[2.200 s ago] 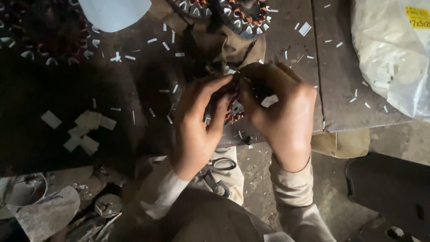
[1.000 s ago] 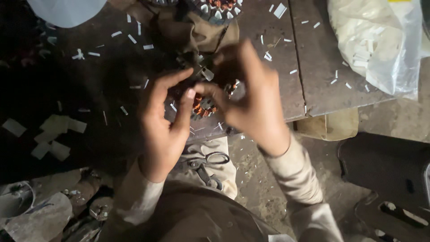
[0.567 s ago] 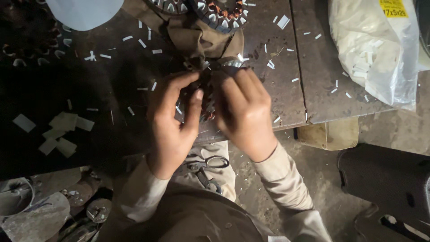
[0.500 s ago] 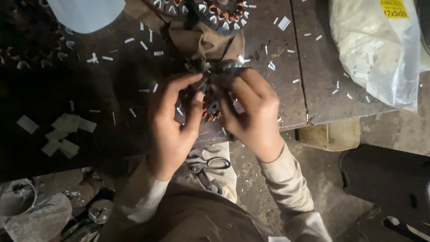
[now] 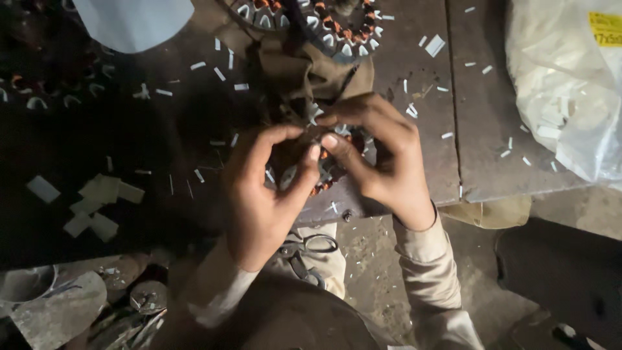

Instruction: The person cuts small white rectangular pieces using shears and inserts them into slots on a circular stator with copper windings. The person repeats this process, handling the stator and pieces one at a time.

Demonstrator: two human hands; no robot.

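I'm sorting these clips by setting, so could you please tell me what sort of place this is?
Probably a small motor-winding or repair workshop: both hands, left hand and right hand, work on a copper-wound stator at a worn metal workbench strewn with white paper slips. Another stator lies behind.

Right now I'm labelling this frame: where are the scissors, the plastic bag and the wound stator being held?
scissors (image 5: 310, 251), head view, handle loops.
plastic bag (image 5: 564, 84), head view, middle.
wound stator (image 5: 327, 170), head view, coils between fingers.

The left hand (image 5: 262, 201) and right hand (image 5: 382, 162) drew closer over the round wound coil (image 5: 321, 172), thumbs meeting on top where they had gripped its sides.
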